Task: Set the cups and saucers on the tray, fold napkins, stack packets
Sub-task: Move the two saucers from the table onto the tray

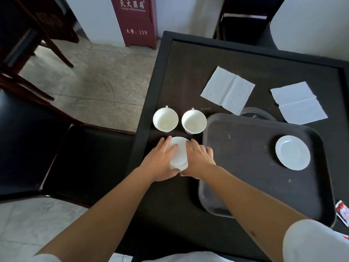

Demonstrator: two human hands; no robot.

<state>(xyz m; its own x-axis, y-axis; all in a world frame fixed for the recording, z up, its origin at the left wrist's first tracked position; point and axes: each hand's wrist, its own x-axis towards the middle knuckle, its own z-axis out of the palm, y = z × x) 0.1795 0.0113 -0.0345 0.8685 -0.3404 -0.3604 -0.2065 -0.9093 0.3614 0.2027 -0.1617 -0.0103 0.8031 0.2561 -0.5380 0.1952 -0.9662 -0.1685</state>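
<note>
1. The table (188,72) is big, dark and square, with a raised edge all around.
2. A dark tray (245,167) with round corners lies on the right part of the table. Its near edge sticks out past the table's edge.
3. Two white paper napkins lie flat and open on the far side of the table. The left napkin (227,89) has fold lines across it, and one corner touches the far rim of the tray. The right napkin (299,103) lies apart from it, with a wavy torn-looking edge.
4. A white saucer on the tray (292,152) sits near the tray's right side. It is round and shiny, with a shallow ring in the middle.
5. A second white saucer (178,152) is on the table just left of the tray, close in front of the cups. Both hands are on it.
6. The left hand (160,161) grips the saucer's left side, its fingers (171,148) curled over the rim.
7. The right hand (198,159) grips the saucer's right side, its fingers (194,143) pressed on the rim.
8. Two white cups stand side by side on the table, just beyond the held saucer. The left cup (165,119) and the right cup (194,121) are both empty, each with a small handle pointing away.
9. A small bright packet (342,212) peeks in at the far right edge.
</note>
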